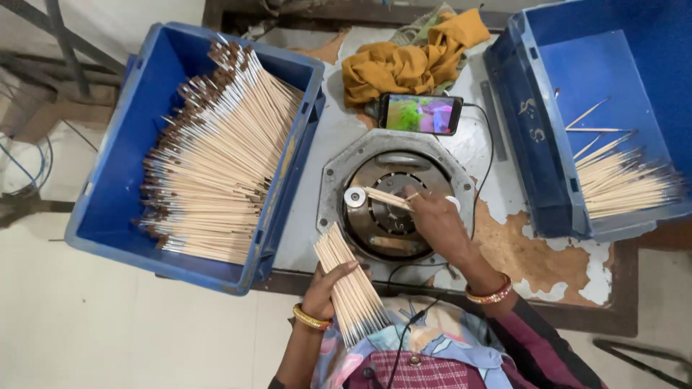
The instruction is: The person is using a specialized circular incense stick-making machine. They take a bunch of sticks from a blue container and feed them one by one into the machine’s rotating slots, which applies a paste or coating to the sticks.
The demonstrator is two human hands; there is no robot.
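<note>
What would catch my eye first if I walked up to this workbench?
Probably the blue crate on the left, packed with pale wooden sticks. Next, the hands at the centre: the left hand holds a bundle of sticks, and the right hand feeds one stick onto a round metal machine. A lit phone lies just behind it.

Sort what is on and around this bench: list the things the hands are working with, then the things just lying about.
In use:
- bundle of thin sticks in the left hand
- single stick held by the right hand
- round metal machine
- left blue crate, full of sticks
- right blue crate, few sticks

Lying about:
- yellow cloth
- phone, screen lit
</note>
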